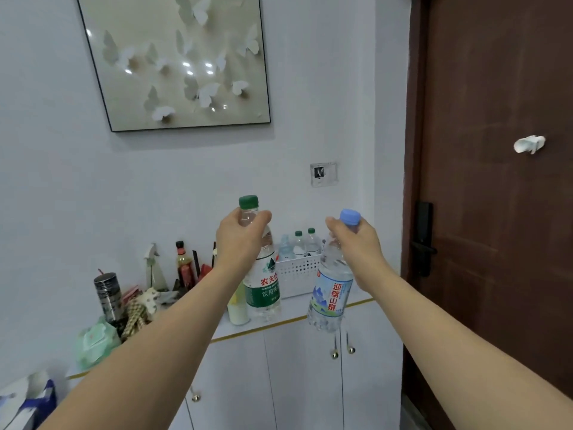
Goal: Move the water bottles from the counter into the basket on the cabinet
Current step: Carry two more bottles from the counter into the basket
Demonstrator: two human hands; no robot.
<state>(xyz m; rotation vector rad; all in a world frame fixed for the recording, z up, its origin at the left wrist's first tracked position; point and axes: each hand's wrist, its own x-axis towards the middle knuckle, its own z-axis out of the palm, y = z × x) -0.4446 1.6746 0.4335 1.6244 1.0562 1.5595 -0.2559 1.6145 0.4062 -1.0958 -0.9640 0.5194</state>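
My left hand [240,238] grips the neck of a green-capped water bottle [263,290] with a green label, held upright in the air. My right hand [356,243] grips the neck of a blue-capped water bottle [330,297] with a blue and white label, hanging slightly tilted. Both bottles are held in front of the white perforated basket [297,270], which stands on the white cabinet [297,315] against the wall. Several small bottles [299,245] stand inside the basket.
Left of the basket the cabinet top is crowded: a steel tumbler [108,296], a spray bottle [153,268], a sauce bottle [183,263], a green bag [94,341]. A brown door [496,181] with a black lock stands at right. A framed butterfly picture [176,60] hangs above.
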